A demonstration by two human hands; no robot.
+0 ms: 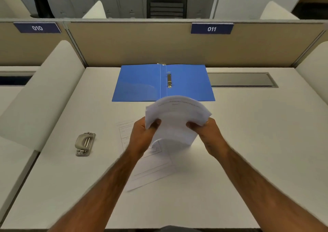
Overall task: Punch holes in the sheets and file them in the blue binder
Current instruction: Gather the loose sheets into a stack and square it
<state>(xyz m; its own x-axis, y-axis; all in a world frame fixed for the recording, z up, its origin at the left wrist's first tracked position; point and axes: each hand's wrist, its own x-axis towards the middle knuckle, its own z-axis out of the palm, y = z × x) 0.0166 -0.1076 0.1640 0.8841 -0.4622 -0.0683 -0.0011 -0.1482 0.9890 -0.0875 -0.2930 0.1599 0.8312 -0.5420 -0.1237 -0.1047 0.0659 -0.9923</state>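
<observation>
Both hands hold stack of sheets [174, 120] upright above desk [248, 143], bottom edge at or near desktop, top fanned and blurred. Left hand [143, 136] grips left edge, right hand [207, 134] grips right edge. More sheets, loose [150, 171], lie flat beneath wrists. Binder [142, 82] lies open behind stack, rings [169, 80] at spine. Punch [84, 144] sits left, well apart.

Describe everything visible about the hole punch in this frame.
The hole punch is a small grey, metallic-looking two-hole model with a curved lever on a flat base; two bright lines run along its top and screws or rivets show at each end. It rests flat on the white desk, left of the left hand, and neither hand nor paper touches it.
</observation>
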